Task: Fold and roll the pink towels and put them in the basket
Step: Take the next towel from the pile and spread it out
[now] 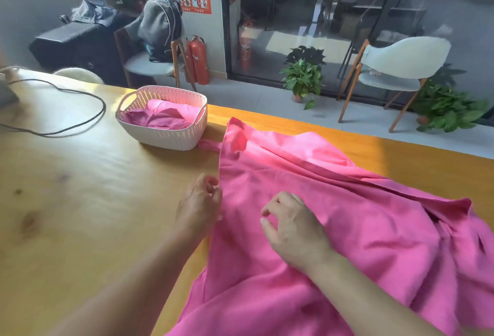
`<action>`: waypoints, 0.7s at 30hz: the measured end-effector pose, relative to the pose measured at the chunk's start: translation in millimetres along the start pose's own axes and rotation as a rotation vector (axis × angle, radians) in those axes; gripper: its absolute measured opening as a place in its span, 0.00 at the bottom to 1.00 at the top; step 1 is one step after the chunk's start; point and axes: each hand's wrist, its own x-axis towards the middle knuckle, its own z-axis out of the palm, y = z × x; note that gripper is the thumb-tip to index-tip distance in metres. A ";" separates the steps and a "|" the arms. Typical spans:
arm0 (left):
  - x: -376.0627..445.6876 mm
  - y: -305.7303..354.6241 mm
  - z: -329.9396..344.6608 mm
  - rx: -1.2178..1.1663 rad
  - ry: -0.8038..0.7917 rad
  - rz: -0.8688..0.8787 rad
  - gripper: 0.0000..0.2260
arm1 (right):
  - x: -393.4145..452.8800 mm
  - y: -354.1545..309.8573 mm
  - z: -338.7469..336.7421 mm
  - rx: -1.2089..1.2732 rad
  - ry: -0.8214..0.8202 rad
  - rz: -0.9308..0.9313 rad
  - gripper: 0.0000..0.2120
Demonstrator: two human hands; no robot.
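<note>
Left hand [199, 203] at the pink towel [334, 218]'s left edge, fingers curled, seemingly pinching the hem; blur, not certain. Right hand [291, 224] rests on the cloth, fingers loosely bent, holding nothing. Towel lies unfolded, rumpled, soft matte fabric on the wooden table [80, 188]. Perforated basket [163, 132] holds pink towels already; this one remains.

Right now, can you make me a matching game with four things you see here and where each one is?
Things:
1. basket
2. black cable
3. left hand
4. right hand

Places:
A. on top of the spread pink towel
B. at the towel's left edge
C. on the table, left of the basket
D. beyond the hands, with pink towels inside

Pairs: 1-D, 2-C, 3-B, 4-A
</note>
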 end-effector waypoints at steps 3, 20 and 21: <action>-34.5 -22.5 -18.7 0.176 -0.155 -0.123 0.06 | -6.3 -24.2 13.6 0.040 -0.103 0.068 0.10; -158.0 -59.9 -59.2 0.341 -0.461 -0.147 0.16 | 49.8 -74.1 60.1 0.437 -0.301 0.520 0.13; -158.5 -61.1 -60.1 0.295 -0.457 -0.170 0.14 | 58.2 -73.8 60.3 0.627 -0.207 0.571 0.11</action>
